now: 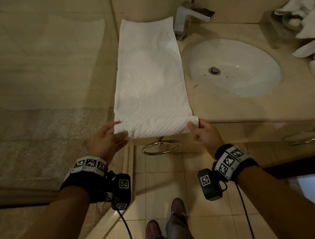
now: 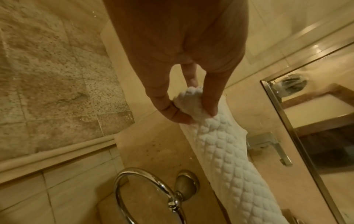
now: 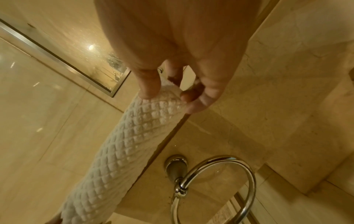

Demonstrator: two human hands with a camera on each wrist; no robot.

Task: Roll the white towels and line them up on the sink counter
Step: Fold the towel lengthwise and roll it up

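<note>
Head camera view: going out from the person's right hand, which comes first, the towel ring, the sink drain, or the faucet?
From the right hand, which grips the near end of the towel:
1. Towel ring, just left of the hand, below the counter edge.
2. Sink drain, beyond the hand, in the basin.
3. Faucet, farthest, at the back of the counter.

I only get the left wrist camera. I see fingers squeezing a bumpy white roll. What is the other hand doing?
Observer: The right hand pinches the other end of the same towel.
Operator: Is the whole towel rolled up?
Observer: No, only the near edge is rolled; the rest lies flat on the counter, left of the sink.
Operator: Are there more towels?
Observer: Yes, a heap of white towels sits at the counter's far right, unrolled.
</note>
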